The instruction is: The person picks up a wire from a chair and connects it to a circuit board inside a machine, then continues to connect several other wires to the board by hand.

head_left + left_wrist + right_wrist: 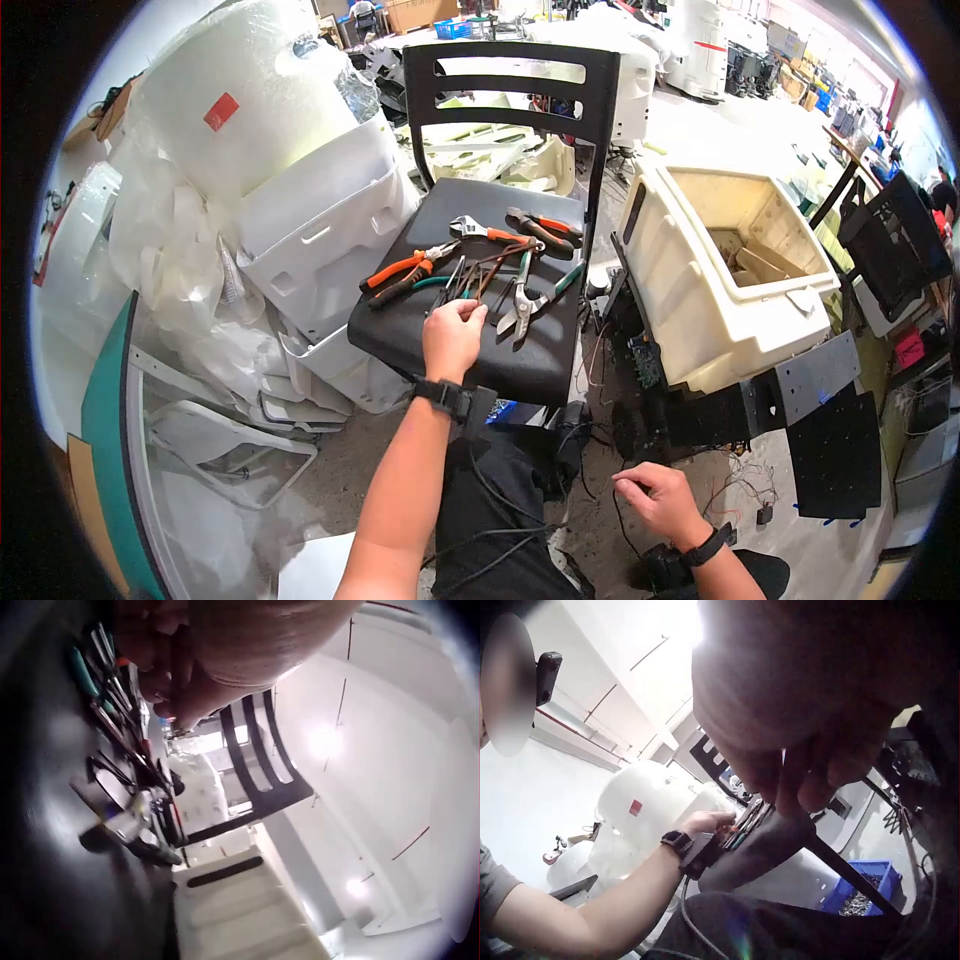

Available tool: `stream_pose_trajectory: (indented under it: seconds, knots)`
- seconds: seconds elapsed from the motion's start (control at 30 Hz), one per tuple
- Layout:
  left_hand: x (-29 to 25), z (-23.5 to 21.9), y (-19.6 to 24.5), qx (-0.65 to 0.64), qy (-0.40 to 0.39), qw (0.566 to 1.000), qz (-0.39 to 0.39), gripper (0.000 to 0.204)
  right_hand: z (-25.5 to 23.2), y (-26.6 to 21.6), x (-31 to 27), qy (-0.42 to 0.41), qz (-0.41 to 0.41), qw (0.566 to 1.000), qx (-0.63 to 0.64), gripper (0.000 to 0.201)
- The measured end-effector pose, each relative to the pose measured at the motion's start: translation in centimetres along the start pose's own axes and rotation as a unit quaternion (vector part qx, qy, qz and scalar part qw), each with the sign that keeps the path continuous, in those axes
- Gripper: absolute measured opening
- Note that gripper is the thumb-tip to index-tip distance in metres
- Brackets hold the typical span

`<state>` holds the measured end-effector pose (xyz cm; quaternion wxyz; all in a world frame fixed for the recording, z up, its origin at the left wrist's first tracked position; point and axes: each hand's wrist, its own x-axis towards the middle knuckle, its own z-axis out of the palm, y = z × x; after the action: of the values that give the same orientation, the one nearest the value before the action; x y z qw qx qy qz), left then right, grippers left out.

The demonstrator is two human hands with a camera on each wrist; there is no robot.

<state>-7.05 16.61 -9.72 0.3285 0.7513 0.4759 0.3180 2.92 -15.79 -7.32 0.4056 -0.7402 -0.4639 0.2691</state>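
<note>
My left hand (453, 340) reaches over a black chair seat (390, 325), its bent fingertips right at a cluster of thin tools (465, 275); I cannot tell whether they grip one. In the left wrist view that hand (247, 645) hangs close beside the cluster. Around it lie orange-handled pliers (405, 267), an adjustable wrench (487, 230) with an orange grip, cutting pliers (545, 224) with orange-and-dark handles, and teal-handled snips (525, 300) with their blades toward me. Away from the tools, my right hand (660, 500) hovers above my right leg, fingers loosely curled around nothing.
The black chair back (510, 85) rises behind the seat. Left stand white plastic shells (320, 240) and plastic-wrapped parts; right is a cream plastic housing (690, 290). Loose wires (745, 480) lie on the floor. Under the chair sits a blue bin (891, 881) of small metal pieces.
</note>
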Motion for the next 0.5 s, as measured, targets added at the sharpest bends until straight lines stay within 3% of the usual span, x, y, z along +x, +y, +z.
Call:
stream_pose_trajectory:
  seconds: [0.03, 0.2, 0.27, 0.33, 0.4, 0.5]
  knots:
    - [0.9, 0.2, -0.8, 0.064, -0.037, 0.997, 0.005, 0.022, 0.2, 0.0, 0.1, -0.003, 0.004, 1.000, 0.001, 0.012]
    - [3.6, 2.1, -1.7, 0.157, -0.024, 0.985, 0.065, 0.019, 0.6, 0.1, -0.3, -0.004, 0.020, 1.000, -0.014, 0.012]
    - [4.0, 2.9, -1.9, 0.198, -0.008, 0.968, 0.151, 0.019, 0.4, 0.2, -0.7, -0.010, 0.048, 0.998, -0.030, 0.012]
    - [4.3, 3.5, -2.0, 0.207, -0.024, 0.967, 0.146, 0.017, 0.3, 0.5, -1.2, -0.007, 0.055, 0.998, -0.029, 0.012]
    - [4.5, 3.8, -1.7, 0.259, -0.125, 0.949, 0.131, 0.016, 0.2, 1.0, -1.8, -0.003, 0.064, 0.998, -0.028, 0.012]
    - [5.1, 4.5, -1.9, 0.277, -0.118, 0.946, 0.117, 0.018, 0.0, 1.5, -2.3, 0.011, 0.088, 0.996, -0.009, 0.013]
